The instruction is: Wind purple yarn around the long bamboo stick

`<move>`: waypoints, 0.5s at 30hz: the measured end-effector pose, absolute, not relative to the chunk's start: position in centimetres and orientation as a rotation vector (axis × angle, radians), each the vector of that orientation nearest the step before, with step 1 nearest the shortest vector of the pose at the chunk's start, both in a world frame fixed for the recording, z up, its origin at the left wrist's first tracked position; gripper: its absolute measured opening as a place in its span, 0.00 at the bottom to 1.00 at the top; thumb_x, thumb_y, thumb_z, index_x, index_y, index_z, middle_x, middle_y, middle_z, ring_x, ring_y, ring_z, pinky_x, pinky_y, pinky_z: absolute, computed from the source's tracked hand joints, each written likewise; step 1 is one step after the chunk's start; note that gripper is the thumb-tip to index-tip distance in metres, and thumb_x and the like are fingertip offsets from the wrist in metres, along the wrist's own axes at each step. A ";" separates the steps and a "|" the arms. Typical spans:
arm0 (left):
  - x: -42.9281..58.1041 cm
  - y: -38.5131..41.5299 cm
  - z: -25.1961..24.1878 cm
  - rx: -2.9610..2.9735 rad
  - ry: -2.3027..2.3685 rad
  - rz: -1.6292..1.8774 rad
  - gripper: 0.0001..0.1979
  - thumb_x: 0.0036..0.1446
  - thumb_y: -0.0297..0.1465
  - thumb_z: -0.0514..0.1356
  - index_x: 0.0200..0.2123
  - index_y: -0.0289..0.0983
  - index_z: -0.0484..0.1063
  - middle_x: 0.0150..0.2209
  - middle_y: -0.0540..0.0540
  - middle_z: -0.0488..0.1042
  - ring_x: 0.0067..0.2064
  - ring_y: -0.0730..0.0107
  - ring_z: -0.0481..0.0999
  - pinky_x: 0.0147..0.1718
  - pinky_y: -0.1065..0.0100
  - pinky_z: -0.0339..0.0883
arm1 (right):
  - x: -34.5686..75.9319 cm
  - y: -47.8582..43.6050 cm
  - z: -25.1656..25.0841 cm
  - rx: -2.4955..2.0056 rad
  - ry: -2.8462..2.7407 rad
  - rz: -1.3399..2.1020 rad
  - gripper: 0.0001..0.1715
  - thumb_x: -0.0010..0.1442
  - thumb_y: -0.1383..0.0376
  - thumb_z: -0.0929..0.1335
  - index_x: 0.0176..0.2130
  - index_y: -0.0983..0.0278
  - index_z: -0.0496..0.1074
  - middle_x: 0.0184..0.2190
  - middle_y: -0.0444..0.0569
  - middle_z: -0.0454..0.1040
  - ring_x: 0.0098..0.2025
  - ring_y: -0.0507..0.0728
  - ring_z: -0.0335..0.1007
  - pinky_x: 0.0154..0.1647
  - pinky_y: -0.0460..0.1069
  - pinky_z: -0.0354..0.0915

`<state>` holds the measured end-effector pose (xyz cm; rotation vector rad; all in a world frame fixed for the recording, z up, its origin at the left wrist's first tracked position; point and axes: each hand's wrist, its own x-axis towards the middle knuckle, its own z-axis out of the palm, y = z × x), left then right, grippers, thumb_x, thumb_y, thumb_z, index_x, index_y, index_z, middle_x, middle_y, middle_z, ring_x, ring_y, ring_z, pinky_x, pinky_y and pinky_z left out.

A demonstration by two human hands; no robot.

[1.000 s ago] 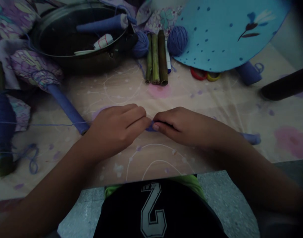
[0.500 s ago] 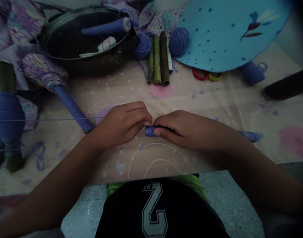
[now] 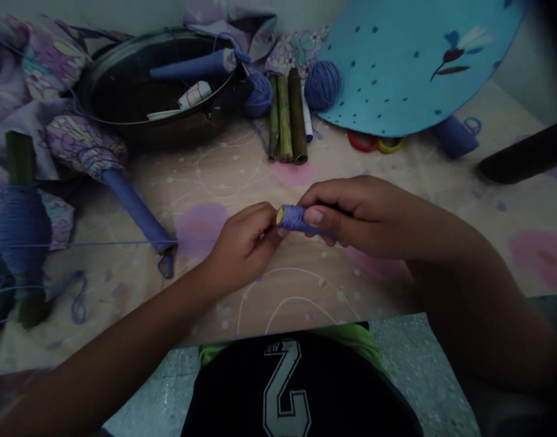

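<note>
Patterned tablecloth (image 3: 242,176) bearing dark metal basin (image 3: 124,79) and three bamboo sticks (image 3: 285,118), the latter well beyond the hands. Right hand (image 3: 355,215) clamped around yarn-wrapped tube (image 3: 294,218), which is held above the cloth between both hands. Left hand (image 3: 244,243) curled and closed, fingers (image 3: 272,235) pressed under the tube's left end.

Right hand (image 3: 351,217) grips blue yarn-wrapped tube (image 3: 294,218), left hand (image 3: 244,241) beneath.

Periwinkle-blue yarn-wrapped tube (image 3: 297,218); sky-blue round sheet (image 3: 410,67) with navy dots and a flower sprig
</note>
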<state>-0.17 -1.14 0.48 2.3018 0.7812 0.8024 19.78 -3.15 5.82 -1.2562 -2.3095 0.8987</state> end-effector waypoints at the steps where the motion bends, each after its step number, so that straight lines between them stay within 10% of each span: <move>1: -0.2 -1.4 0.3 2.442 0.759 0.828 0.08 0.59 0.30 0.53 0.29 0.34 0.67 0.28 0.47 0.71 0.30 0.73 0.70 0.30 0.71 0.65 | 19.9 -3.1 5.9 -1.269 -2.285 0.900 0.23 0.64 0.52 0.57 0.31 0.66 0.67 0.21 0.42 0.65 0.24 0.48 0.58 0.26 0.44 0.52; 15: -2.4 -0.7 2.3 3.309 0.394 0.943 0.05 0.55 0.24 0.57 0.36 0.34 0.69 0.28 0.49 0.71 0.31 0.71 0.70 0.27 0.69 0.66 | 19.6 -2.3 4.8 -1.368 -2.192 1.181 0.21 0.63 0.54 0.60 0.28 0.66 0.64 0.18 0.41 0.65 0.21 0.46 0.58 0.24 0.44 0.52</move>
